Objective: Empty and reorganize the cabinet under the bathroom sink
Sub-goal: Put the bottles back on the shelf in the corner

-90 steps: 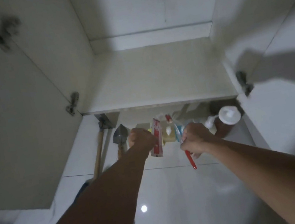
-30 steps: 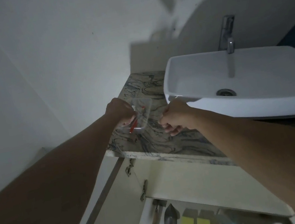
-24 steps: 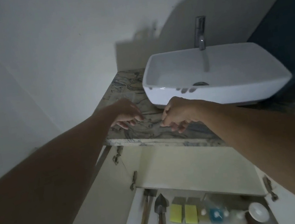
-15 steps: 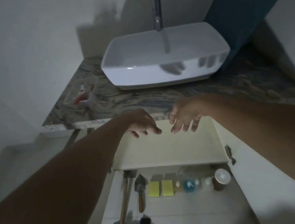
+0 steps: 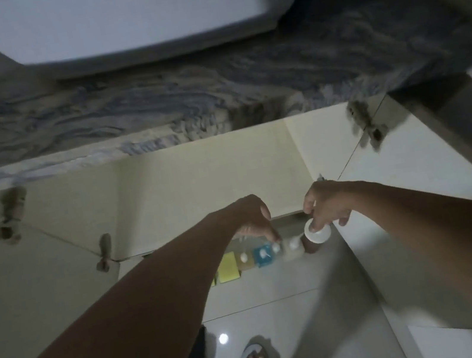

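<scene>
Dim, motion-blurred, wide-angle warp, glare spot on floor (image 5: 223, 338).

Cabinet (image 5: 198, 185) under marble counter: doors open, cream interior. On floor in front, row L to R: yellow sponges (image 5: 227, 267), blue box (image 5: 263, 256), small white-capped bottles (image 5: 294, 244), dark white-lidded jar (image 5: 316, 235).

I reach both arms down toward bottles lined up on the floor below the open cabinet (image 5: 197, 182), my left hand (image 5: 252, 218) over a small bottle (image 5: 276, 247), my right hand (image 5: 326, 205) gripping a white-capped brown jar (image 5: 316, 235).
</scene>
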Demonstrator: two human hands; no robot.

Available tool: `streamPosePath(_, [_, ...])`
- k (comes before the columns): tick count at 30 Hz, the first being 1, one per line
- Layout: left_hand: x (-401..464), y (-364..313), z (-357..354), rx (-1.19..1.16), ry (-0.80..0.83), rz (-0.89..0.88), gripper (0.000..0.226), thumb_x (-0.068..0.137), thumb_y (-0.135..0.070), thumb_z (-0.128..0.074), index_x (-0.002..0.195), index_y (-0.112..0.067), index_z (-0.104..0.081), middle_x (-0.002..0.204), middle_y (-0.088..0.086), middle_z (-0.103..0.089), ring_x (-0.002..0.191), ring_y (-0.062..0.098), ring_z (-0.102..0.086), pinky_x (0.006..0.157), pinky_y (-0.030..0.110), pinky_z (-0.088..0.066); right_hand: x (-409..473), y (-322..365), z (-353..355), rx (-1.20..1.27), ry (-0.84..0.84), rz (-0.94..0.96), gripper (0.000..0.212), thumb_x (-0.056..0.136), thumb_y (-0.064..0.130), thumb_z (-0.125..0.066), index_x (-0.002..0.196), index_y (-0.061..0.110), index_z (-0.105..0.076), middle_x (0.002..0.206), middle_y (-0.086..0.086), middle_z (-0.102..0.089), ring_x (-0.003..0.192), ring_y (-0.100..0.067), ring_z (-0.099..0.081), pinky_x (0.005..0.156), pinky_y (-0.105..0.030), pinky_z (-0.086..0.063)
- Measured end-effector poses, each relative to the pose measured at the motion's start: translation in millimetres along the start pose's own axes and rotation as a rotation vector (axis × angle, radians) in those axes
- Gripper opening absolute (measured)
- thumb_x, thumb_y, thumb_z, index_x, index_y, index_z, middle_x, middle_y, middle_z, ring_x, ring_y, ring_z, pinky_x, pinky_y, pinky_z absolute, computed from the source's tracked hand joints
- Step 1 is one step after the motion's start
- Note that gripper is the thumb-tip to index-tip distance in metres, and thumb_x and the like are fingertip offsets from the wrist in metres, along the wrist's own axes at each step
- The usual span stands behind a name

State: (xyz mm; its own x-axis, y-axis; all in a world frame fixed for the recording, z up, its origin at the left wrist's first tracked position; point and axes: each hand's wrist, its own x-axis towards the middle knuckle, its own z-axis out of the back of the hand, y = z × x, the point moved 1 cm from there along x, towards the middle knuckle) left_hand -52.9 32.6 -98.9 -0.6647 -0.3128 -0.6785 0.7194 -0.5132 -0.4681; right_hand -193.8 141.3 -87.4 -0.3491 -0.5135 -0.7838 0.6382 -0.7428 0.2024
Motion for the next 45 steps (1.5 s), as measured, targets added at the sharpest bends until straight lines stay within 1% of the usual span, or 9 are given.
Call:
streamPosePath(4, [80.5, 25.7, -48.7, 0.045, -0.001, -0.015, 0.061, 0.064, -0.038, -0.085, 0.117, -0.015, -0.064, 0.115, 0.001, -0.066, 0.106, 0.02, -0.061, 0.095, 0.037, -0.05, 71.7, -42.8, -41.9, -0.008, -0.047, -0.031, 0.048, 0.075, 0.024, -0.079, 0.118, 0.006, -0.066, 0.107, -0.016, -0.069, 0.075, -0.026, -0.067, 0.067, -0.031, -0.058])
streamPosePath(9, [188.8, 55.7, -125.0, 0.073, -0.083, -0.036, 0.079, 0.062, -0.04, -0.086, 0.13, -0.016, -0.053, 0.125, 0.001, -0.06, 0.112, 0.021, -0.057, 0.098, 0.038, -0.048, 176.6, -107.2, -106.6, -0.012, -0.19, -0.033, 0.053, 0.079, 0.026, -0.074, 0.126, 0.007, -0.059, 0.128, -0.012, -0.06, 0.115, -0.029, -0.059, 0.091, -0.031, -0.049])
streamPosePath(13, [271.7, 79.6, -184.2, 0.143, -0.18, -0.062, 0.094, 0.062, -0.047, -0.084, 0.142, -0.022, -0.041, 0.141, 0.001, -0.051, 0.127, 0.025, -0.048, 0.107, 0.039, -0.039, 251.3, -144.4, -149.9, 0.041, -0.311, 0.032, 0.078, 0.067, 0.039, -0.081, 0.132, 0.008, -0.051, 0.135, -0.011, -0.052, 0.125, -0.029, -0.051, 0.096, -0.032, -0.045])
streamPosePath(15, [303.0, 86.7, -206.5, 0.171, -0.206, -0.095, 0.096, 0.064, -0.046, -0.084, 0.144, -0.021, -0.037, 0.144, 0.003, -0.048, 0.13, 0.025, -0.046, 0.103, 0.033, -0.037, 282.1, -154.6, -163.9, -0.004, -0.388, 0.072, 0.068, 0.068, 0.033, -0.083, 0.125, 0.008, -0.054, 0.132, -0.012, -0.053, 0.121, -0.029, -0.052, 0.091, -0.033, -0.046])
streamPosePath(20, [363.3, 98.3, -239.5, 0.183, -0.203, -0.149, 0.099, 0.056, -0.048, -0.088, 0.139, -0.023, -0.04, 0.139, 0.002, -0.053, 0.121, 0.025, -0.052, 0.1, 0.035, -0.045, 338.0, -174.1, -177.4, -0.125, -0.478, 0.141, 0.078, 0.054, 0.034, -0.093, 0.116, 0.013, -0.05, 0.115, -0.006, -0.058, 0.102, -0.025, -0.056, 0.072, -0.031, -0.045])
streamPosePath(27, [390.9, 94.2, -242.5, 0.182, -0.215, -0.314, 0.087, 0.066, -0.035, -0.086, 0.14, -0.02, -0.043, 0.139, 0.001, -0.051, 0.126, 0.022, -0.049, 0.096, 0.025, -0.037, 358.9, -178.6, -175.7, -0.305, -0.434, 0.166, 0.097, 0.044, 0.038, -0.095, 0.125, 0.02, -0.043, 0.121, -0.005, -0.056, 0.103, -0.026, -0.057, 0.079, -0.043, -0.057])
streamPosePath(33, [399.5, 90.4, -246.4, 0.227, -0.263, -0.365, 0.076, 0.066, -0.043, -0.084, 0.131, -0.018, -0.053, 0.128, 0.002, -0.059, 0.114, 0.022, -0.056, 0.092, 0.029, -0.045, 356.4, -180.9, -184.4, -0.321, -0.525, 0.202, 0.086, 0.049, 0.037, -0.092, 0.12, 0.02, -0.046, 0.12, -0.004, -0.057, 0.1, -0.022, -0.054, 0.074, -0.033, -0.051])
streamPosePath(41, [386.7, 86.0, -251.1, 0.081, -0.378, -0.477, 0.074, 0.057, -0.037, -0.088, 0.122, -0.017, -0.06, 0.114, 0.002, -0.067, 0.103, 0.022, -0.062, 0.093, 0.04, -0.053, 319.0, -174.8, -178.6, -0.251, -0.638, 0.207, 0.087, 0.046, 0.042, -0.091, 0.117, 0.023, -0.045, 0.113, 0.0, -0.056, 0.096, -0.021, -0.053, 0.073, -0.035, -0.053])
streamPosePath(45, [372.9, 82.2, -238.7, -0.031, -0.426, -0.585, 0.065, 0.056, -0.024, -0.091, 0.115, -0.016, -0.064, 0.106, 0.001, -0.07, 0.095, 0.018, -0.066, 0.086, 0.033, -0.056, 279.8, -158.2, -152.1, -0.208, -0.697, 0.205, 0.095, 0.042, 0.042, -0.093, 0.116, 0.023, -0.036, 0.105, 0.001, -0.05, 0.095, -0.024, -0.053, 0.07, -0.032, -0.05])
